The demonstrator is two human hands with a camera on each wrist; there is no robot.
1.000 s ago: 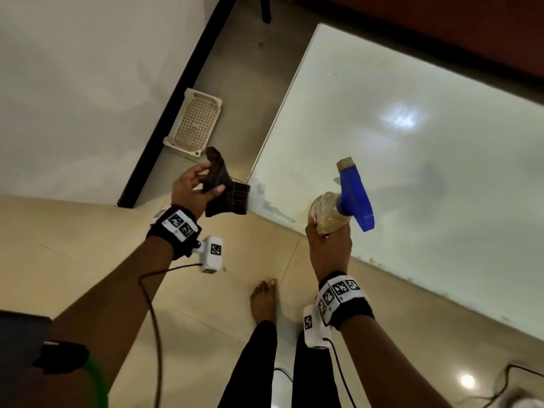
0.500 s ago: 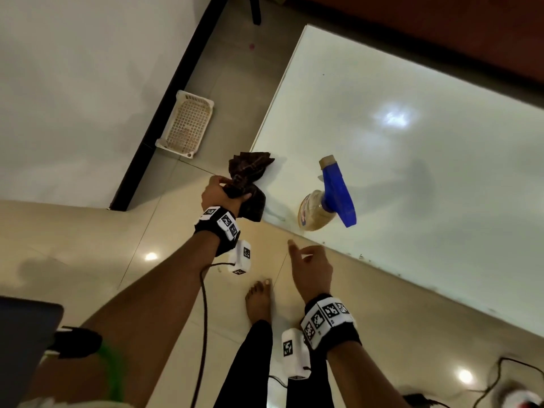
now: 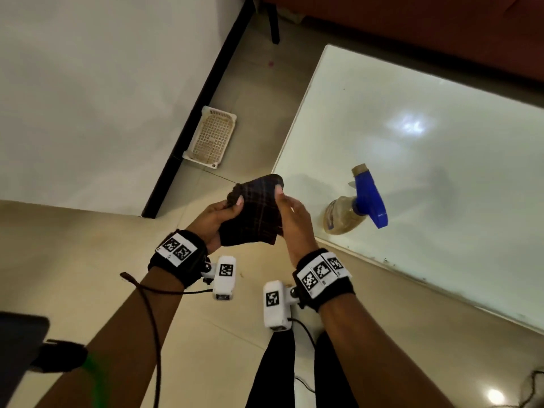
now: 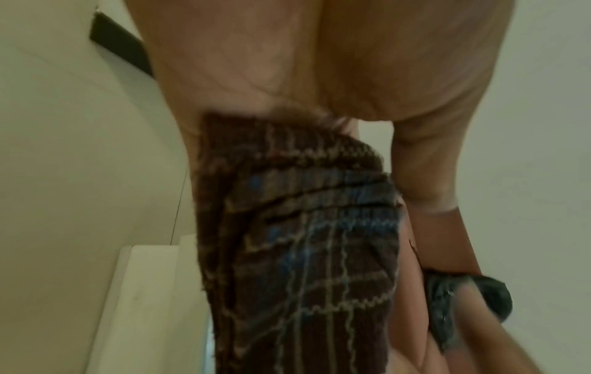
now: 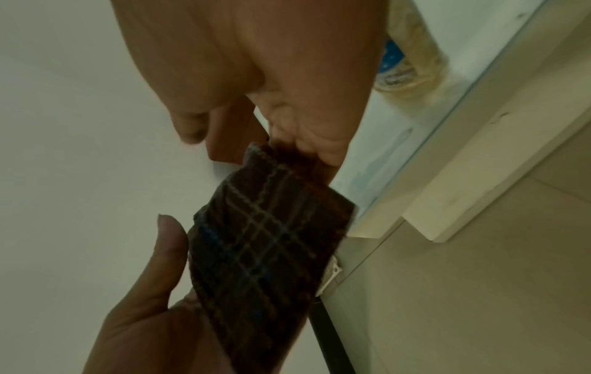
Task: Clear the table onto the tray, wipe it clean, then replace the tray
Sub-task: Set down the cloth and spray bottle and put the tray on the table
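Observation:
A dark plaid cloth [image 3: 255,210] is held between both hands just off the near left corner of the white table [image 3: 426,178]. My left hand [image 3: 219,214] holds its left side with the thumb on top. My right hand [image 3: 290,212] pinches its right upper edge. In the left wrist view the cloth [image 4: 300,243] hangs folded below the palm. In the right wrist view the cloth [image 5: 265,240] is pinched by the right fingers [image 5: 323,146], with the left thumb [image 5: 169,243] beside it. A spray bottle [image 3: 350,213] with a blue trigger head stands near the table's front edge.
A white lattice basket [image 3: 210,141] lies on the tiled floor by the black skirting of the wall. My legs in dark trousers [image 3: 273,375] stand just below the hands. A cable [image 3: 530,387] trails on the floor at the lower right.
My right hand set the spray bottle on the table, let go, then came over to the cloth. Both hands now hold the cloth, spread flatter than before.

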